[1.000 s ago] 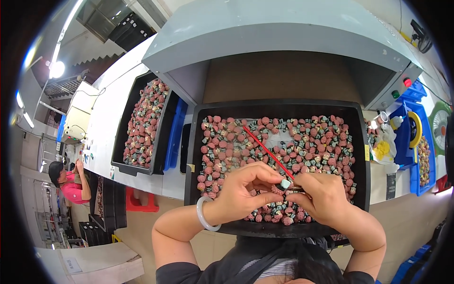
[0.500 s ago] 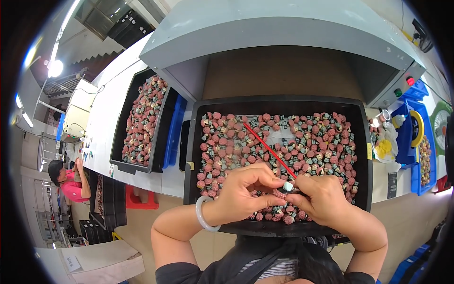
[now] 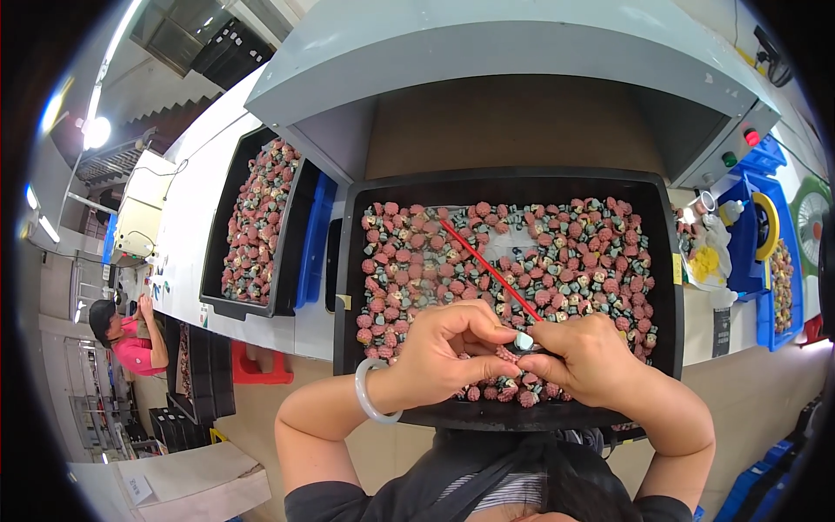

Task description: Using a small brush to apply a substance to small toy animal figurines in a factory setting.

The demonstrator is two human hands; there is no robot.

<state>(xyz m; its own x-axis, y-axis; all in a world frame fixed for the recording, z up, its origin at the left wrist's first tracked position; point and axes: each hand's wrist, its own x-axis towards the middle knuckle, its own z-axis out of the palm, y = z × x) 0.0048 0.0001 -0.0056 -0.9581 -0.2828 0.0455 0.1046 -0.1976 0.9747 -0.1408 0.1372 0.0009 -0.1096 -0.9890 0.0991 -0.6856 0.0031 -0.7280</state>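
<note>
Over the near side of a black tray point(image 3: 513, 178), my two hands meet around one small figurine point(image 3: 524, 341) with a pale blue face and a pink knobbly part. My left hand point(image 3: 448, 352), with a pale bangle at its wrist, pinches the piece between thumb and fingertips. In my right hand point(image 3: 591, 357) is a thin tool with a long red handle point(image 3: 489, 270), which points up and left across the tray. The tool's working end is hidden by the fingers at the piece. Many similar pink and blue-green figurines point(image 3: 600, 252) fill the tray below.
Behind the tray stands a grey metal box point(image 3: 522, 52) with an open front. To the left is another black bin point(image 3: 287, 252) of figurines, beside a blue tray point(image 3: 315, 244). Blue bins point(image 3: 770, 300) sit at right. A co-worker in pink point(image 3: 139, 344) sits far left.
The whole view has shifted slightly. Both hands stay together at the same piece, which appears slightly turned between the fingers; the red handle keeps nearly the same slant.
</note>
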